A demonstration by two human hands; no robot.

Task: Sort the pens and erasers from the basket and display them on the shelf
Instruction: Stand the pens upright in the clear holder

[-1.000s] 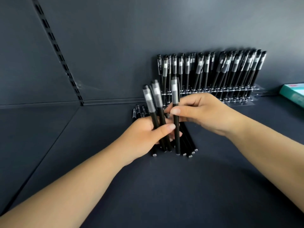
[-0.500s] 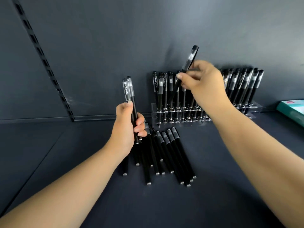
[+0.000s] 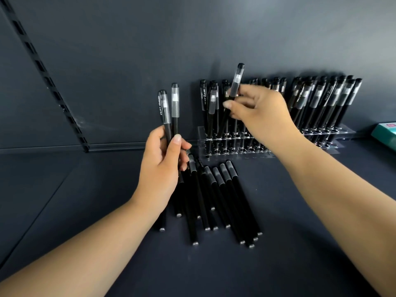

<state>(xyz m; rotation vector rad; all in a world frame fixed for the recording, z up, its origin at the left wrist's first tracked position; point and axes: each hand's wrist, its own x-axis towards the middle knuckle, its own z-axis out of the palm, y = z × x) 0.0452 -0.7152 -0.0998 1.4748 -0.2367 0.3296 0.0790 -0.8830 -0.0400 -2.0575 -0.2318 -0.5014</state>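
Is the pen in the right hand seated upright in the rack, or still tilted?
Tilted. The pen pinched by the right hand leans right, cap up, its lower end near the clear rack; whether it is in a hole is hidden.

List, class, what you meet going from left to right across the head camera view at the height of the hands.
Slotted wall rail → left hand gripping two pens → right hand pinching a single pen over the clear pen rack → green box at the right edge.

Right hand (image 3: 259, 116) pinches pen (image 3: 234, 86) over rack (image 3: 321, 133).
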